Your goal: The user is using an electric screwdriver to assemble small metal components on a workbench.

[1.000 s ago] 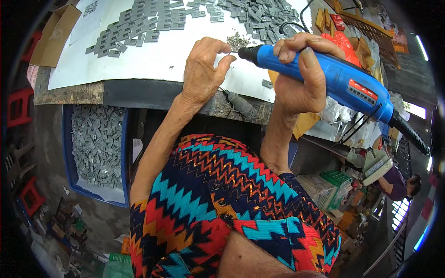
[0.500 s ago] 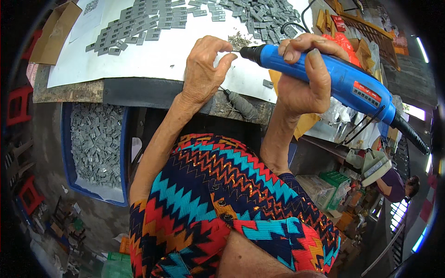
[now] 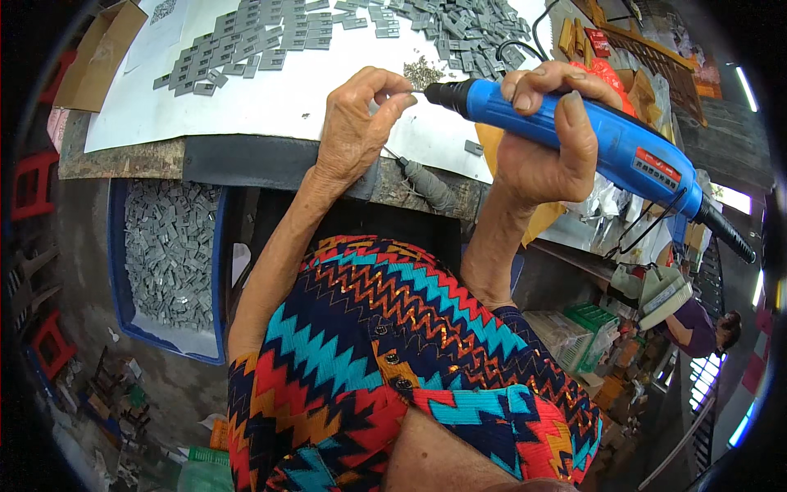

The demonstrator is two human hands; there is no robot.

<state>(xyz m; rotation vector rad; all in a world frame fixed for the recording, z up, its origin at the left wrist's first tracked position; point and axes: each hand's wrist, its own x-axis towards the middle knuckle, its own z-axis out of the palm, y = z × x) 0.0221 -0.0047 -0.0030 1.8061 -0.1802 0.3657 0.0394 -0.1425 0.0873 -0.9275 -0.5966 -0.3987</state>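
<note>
My right hand is wrapped around a blue electric screwdriver held level, its black nose pointing left. My left hand pinches thumb and forefinger together at the thin tip of the driver. Whatever sits between those fingertips is too small to make out. Just beyond the driver's nose lies a heap of tiny screws on the white sheet. Flat grey plastic pieces lie in overlapping rows at the far left, and a loose pile of similar grey pieces is farther right.
Below the table edge at left stands a blue bin full of small grey parts. A cord-wrapped thin tool lies on the near edge. A cardboard box is at far left, plastic bags at right. Another person is at far right.
My left thumb and forefinger have closed together at the driver's tip; a gap showed between them before. The screwdriver and right hand have shifted slightly right.
</note>
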